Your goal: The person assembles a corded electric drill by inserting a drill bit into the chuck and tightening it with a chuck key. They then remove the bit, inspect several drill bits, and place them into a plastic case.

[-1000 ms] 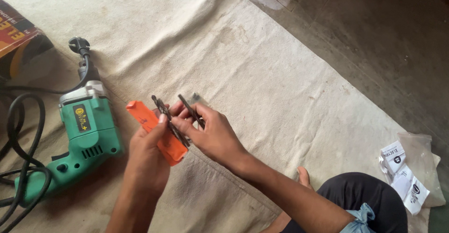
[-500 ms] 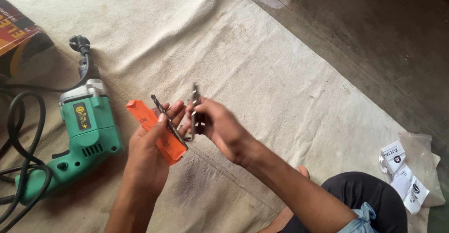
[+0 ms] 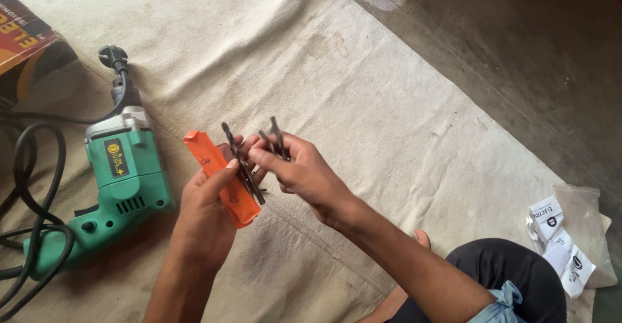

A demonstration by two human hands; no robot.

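the left hand [image 3: 207, 216] grips an open orange case [image 3: 220, 177] and one dark drill bit [image 3: 243, 164], the right hand [image 3: 304, 174] pinches two more bits [image 3: 275, 138] already out, while the green drill [image 3: 113, 180] lies untouched on the cloth [image 3: 389, 103]

Bare forearms, dark trousers [image 3: 499, 277], pale blue cloth [image 3: 502, 300] at the waist

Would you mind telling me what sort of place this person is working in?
Probably an informal workspace on the floor, not a bench: a pale cloth spread over bare concrete floor, a green corded drill lying on it, and the person sitting at its edge.
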